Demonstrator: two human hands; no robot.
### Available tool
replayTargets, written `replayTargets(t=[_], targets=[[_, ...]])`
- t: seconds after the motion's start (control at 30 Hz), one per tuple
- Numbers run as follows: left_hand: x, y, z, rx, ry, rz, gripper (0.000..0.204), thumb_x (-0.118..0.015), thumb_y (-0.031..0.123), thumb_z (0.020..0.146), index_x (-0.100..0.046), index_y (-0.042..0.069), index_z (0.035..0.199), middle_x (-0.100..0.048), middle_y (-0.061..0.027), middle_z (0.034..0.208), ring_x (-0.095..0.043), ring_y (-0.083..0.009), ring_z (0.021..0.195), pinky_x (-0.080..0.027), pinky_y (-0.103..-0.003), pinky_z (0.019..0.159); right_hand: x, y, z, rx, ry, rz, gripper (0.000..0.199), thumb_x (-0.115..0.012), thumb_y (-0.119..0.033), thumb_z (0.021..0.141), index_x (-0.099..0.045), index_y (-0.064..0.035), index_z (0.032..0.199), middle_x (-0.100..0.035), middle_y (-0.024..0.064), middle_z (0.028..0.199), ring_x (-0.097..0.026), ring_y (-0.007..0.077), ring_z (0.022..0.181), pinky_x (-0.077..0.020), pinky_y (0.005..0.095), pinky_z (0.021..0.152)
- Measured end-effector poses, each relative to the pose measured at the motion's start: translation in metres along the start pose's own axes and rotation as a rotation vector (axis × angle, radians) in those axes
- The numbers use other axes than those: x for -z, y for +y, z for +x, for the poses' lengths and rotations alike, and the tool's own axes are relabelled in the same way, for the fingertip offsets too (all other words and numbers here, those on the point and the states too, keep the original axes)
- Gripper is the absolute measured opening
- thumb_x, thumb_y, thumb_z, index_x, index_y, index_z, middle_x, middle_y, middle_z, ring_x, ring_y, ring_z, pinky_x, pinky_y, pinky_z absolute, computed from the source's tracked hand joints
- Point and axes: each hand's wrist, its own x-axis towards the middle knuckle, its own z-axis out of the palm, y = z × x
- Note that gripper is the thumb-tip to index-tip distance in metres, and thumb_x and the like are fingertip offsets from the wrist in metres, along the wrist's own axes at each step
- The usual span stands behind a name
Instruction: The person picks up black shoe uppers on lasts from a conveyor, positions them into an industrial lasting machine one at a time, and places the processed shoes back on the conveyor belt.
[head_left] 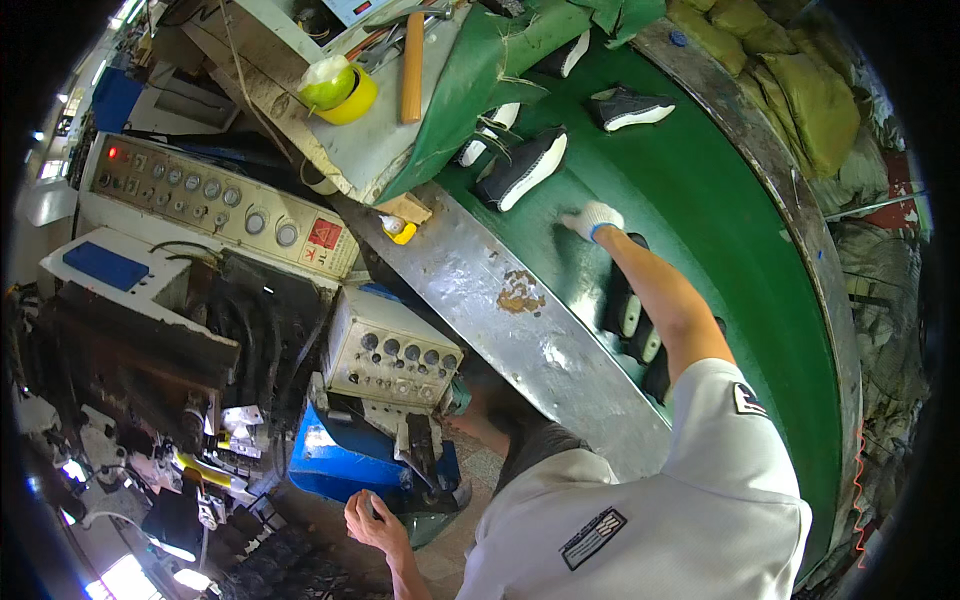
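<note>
My right hand (593, 220), in a white knit glove with a blue cuff, reaches over the green conveyor belt (755, 270). Its fingers stretch leftward, and nothing shows in them. Just beyond it lies a dark shoe with a white sole (525, 172). Under my right forearm are several dark shoes or soles (632, 310), partly covered by the arm. My bare left hand (376, 522) is low on the left, beside a blue machine base (330, 455). Its fingers curl around a small dark spot, too unclear to name.
A metal ledge (460, 290) edges the belt. Further shoes (632, 108) lie at the far end. A hammer (412, 70) and a yellow tape roll (350, 98) rest on a bench. Control panels (395, 355) stand left; sacks (815, 95) are piled beyond the belt.
</note>
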Motion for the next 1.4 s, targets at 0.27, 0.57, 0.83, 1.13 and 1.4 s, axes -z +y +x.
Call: replayTargets(t=[0.27,0.57,0.83,1.13,1.4], targets=[[-0.007,-0.004,0.0,0.006,-0.021,0.008,0.017,-0.063,0.018,0.093,-0.07,0.006,0.102,-0.065,-0.0084,0.107,-0.061,-0.0274,0.102,-0.043,-0.041,0.088,-0.02,-0.162,0.091,-0.699,0.287,0.847,0.101,-0.087,-0.05,0.064,-0.045,0.0121,0.132,-0.062,0.0271,0.125,-0.061,0.0347,0.119,-0.0465,0.041,0.104],[0.004,0.005,0.011,-0.008,-0.012,-0.039,0.015,-0.063,0.018,0.091,-0.069,0.007,0.099,-0.065,-0.0078,0.107,-0.061,-0.0281,0.101,-0.041,-0.042,0.087,-0.034,-0.085,0.014,-0.113,-0.302,1.654,0.057,-0.081,-0.028,0.082,-0.06,0.0033,0.124,-0.067,0.0153,0.119,-0.066,0.0287,0.107,-0.0509,0.0431,0.097],[0.019,-0.003,0.05,0.457,-0.327,-0.768,0.023,-0.063,0.018,0.096,-0.07,-0.002,0.104,-0.071,-0.011,0.105,-0.068,-0.0215,0.091,-0.052,-0.034,0.082,-0.056,-0.148,-0.289,0.128,-1.184,2.118,0.058,-0.063,-0.045,0.093,-0.054,-0.0052,0.134,-0.063,0.0156,0.124,-0.062,0.0312,0.111,-0.0495,0.0468,0.1],[0.042,-0.062,0.132,0.49,-0.461,-1.595,0.025,-0.067,0.017,0.094,-0.069,-0.001,0.11,-0.071,-0.0054,0.091,-0.068,-0.0153,0.079,-0.057,-0.032,0.075,-0.068,-0.305,-0.462,0.241,-1.051,1.589,0.034,-0.064,-0.021,0.096,-0.062,-0.0003,0.124,-0.067,0.0067,0.112,-0.065,0.016,0.094,-0.0547,0.0323,0.089],[0.025,-0.169,0.122,0.694,-0.184,-1.696,0.014,-0.076,0.015,0.086,-0.07,0.004,0.093,-0.07,-0.0024,0.08,-0.066,-0.0109,0.065,-0.057,-0.026,0.061,-0.113,-0.388,-0.503,0.405,-1.092,1.447,0.043,-0.066,-0.023,0.095,-0.059,0.0036,0.128,-0.068,0.0079,0.112,-0.065,0.0129,0.096,-0.053,0.03,0.086]])
